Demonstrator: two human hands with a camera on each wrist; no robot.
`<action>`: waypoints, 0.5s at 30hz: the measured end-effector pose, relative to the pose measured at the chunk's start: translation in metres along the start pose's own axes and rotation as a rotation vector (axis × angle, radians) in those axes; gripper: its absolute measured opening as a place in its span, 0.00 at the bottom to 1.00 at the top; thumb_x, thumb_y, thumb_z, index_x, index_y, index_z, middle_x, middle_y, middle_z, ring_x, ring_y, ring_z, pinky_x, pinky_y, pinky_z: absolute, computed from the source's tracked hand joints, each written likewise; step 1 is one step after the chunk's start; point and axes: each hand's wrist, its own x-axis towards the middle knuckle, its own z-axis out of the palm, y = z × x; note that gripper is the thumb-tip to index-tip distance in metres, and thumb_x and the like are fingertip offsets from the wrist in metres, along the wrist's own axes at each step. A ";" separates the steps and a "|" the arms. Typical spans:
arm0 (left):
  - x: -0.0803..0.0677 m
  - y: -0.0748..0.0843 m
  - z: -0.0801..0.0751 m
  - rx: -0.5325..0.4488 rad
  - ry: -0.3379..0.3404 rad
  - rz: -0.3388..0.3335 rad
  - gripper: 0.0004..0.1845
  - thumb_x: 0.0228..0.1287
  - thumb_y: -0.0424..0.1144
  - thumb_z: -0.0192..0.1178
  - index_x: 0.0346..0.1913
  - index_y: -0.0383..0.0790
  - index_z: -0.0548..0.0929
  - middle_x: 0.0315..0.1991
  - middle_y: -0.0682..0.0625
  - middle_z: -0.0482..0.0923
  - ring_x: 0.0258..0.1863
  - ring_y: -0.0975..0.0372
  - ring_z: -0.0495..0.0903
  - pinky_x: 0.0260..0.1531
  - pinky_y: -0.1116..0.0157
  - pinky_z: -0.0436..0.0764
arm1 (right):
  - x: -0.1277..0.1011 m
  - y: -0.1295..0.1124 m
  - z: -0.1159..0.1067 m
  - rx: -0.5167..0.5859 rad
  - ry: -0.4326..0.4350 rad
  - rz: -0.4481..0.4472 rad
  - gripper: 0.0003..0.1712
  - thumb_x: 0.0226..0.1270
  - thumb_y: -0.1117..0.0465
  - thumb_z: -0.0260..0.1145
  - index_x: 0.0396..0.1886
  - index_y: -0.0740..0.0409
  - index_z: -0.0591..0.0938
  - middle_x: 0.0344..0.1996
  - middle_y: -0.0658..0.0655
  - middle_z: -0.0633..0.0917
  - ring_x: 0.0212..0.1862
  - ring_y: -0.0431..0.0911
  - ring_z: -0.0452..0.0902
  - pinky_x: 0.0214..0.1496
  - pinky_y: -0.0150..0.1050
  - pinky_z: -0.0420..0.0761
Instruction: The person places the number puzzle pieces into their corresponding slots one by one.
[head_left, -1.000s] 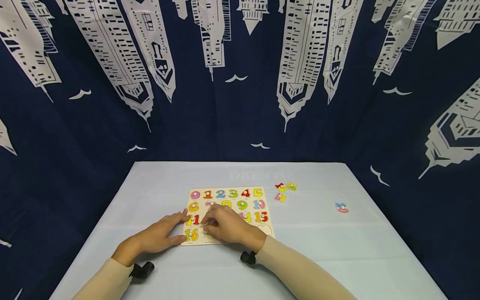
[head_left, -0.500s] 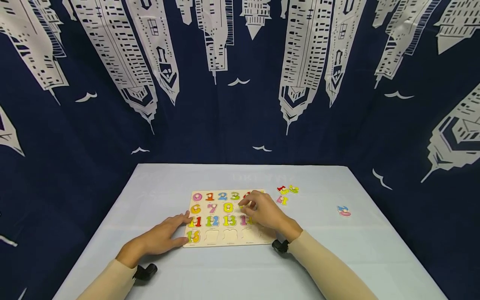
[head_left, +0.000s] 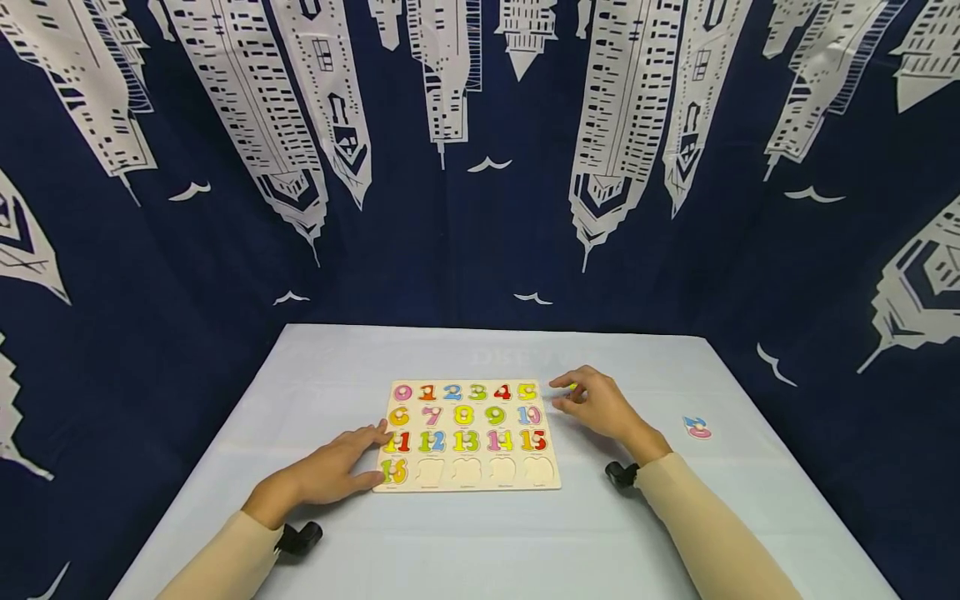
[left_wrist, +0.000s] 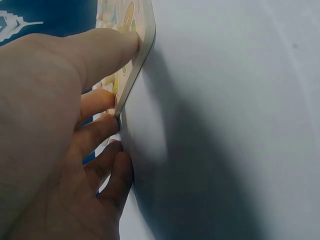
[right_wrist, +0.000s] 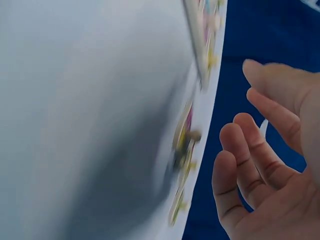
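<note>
A wooden number puzzle board (head_left: pixel 447 473) lies on the table, its upper rows filled with colourful knobbed number pieces. In its lowest row the 16 piece (head_left: pixel 393 472) sits at the left, beside several bare recesses. My left hand (head_left: pixel 330 467) rests at the board's left edge; the left wrist view shows the thumb (left_wrist: pixel 107 50) on the board's face and fingers along its side. Just right of the board, my right hand (head_left: pixel 600 404) hovers over loose number pieces, mostly hidden by it in the head view. The right wrist view shows those knobbed pieces (right_wrist: pixel 180 137) apart from its loosely bent fingers.
A blue and pink number piece (head_left: pixel 697 427) lies alone farther right on the white table (head_left: pixel 450 550). Behind the table hangs a dark blue cloth (head_left: pixel 420 258) printed with white buildings. A small black camera (head_left: pixel 621 475) is worn on the right wrist, another (head_left: pixel 300 537) on the left.
My right hand has moved from over the board's lower rows, up and right, to the loose pieces. The 12 piece shows in the board now. My left hand has stayed at the board's edge.
</note>
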 end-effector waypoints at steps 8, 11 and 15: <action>0.000 0.002 -0.001 -0.011 -0.004 0.003 0.37 0.82 0.52 0.73 0.85 0.42 0.76 0.95 0.36 0.61 0.92 0.33 0.63 0.90 0.27 0.64 | 0.001 0.029 -0.011 -0.021 -0.055 0.049 0.22 0.78 0.59 0.83 0.67 0.57 0.93 0.62 0.63 0.90 0.46 0.47 0.81 0.48 0.37 0.80; 0.000 0.002 -0.002 -0.011 -0.006 -0.001 0.37 0.82 0.52 0.73 0.85 0.42 0.76 0.94 0.36 0.61 0.92 0.33 0.63 0.89 0.27 0.64 | 0.001 0.033 -0.011 -0.023 -0.074 0.059 0.21 0.79 0.60 0.82 0.67 0.57 0.94 0.59 0.61 0.91 0.46 0.47 0.79 0.48 0.37 0.78; -0.001 0.003 -0.002 -0.018 -0.006 0.001 0.36 0.82 0.52 0.73 0.84 0.42 0.76 0.94 0.36 0.61 0.92 0.33 0.63 0.90 0.27 0.63 | 0.000 0.035 -0.010 -0.026 -0.077 0.063 0.15 0.81 0.60 0.80 0.62 0.55 0.96 0.55 0.57 0.93 0.46 0.46 0.79 0.51 0.39 0.79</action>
